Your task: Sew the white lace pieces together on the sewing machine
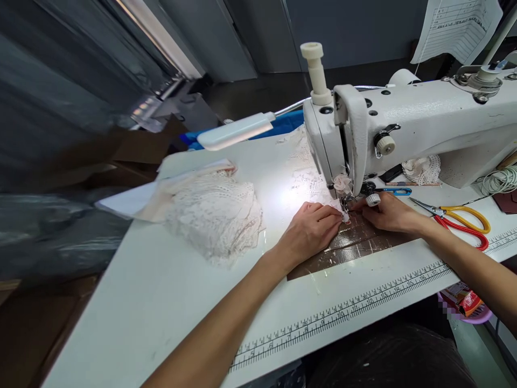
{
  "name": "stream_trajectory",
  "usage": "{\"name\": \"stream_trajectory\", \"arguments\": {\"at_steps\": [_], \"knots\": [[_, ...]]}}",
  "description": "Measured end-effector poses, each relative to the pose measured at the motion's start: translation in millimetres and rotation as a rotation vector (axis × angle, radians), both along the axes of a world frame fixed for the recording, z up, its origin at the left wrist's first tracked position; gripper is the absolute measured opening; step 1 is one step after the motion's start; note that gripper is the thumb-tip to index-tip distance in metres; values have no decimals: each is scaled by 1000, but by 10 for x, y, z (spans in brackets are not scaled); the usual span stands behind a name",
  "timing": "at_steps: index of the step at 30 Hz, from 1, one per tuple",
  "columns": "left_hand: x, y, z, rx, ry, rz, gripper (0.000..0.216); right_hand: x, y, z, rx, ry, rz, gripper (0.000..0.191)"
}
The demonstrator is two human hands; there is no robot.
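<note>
My left hand rests palm down just left of the needle, its fingers pressed together on the edge of a white lace piece. That lace runs back across the table beside the machine head. To the right of the presser foot, my right hand has its fingers bent inward in a pinch. A knob of the sewing machine partly covers those fingertips, and what they hold is hidden. Under both hands lies a shiny brown plate.
A heap of white lace pieces lies on the left of the table. Red-and-yellow scissors and blue-handled snips are at the right. A lamp hangs over the table. A printed ruler follows the front edge.
</note>
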State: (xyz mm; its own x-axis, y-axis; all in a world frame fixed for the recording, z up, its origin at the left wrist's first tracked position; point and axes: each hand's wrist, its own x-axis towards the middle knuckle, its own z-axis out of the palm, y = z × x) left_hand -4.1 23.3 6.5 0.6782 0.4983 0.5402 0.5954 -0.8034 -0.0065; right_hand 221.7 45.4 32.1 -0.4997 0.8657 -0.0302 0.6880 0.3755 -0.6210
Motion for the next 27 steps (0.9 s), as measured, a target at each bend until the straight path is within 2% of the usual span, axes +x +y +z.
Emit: {"name": "stream_trajectory", "arguments": {"at_steps": [3,9,13,20,27], "knots": [[8,-1,3,31,2,-6,21,-22,-62,-105,109,67,-16,26],[18,-7,6,28,29,16,24,45,-127,-211,273,40,213,32],[13,-35,20,11,55,27,26,61,-111,-248,316,8,291,35],[-7,-94,33,-49,73,11,24,18,-203,-207,344,-55,280,34],[-2,-92,17,25,121,25,23,-42,-272,-188,398,-152,251,36]]}}
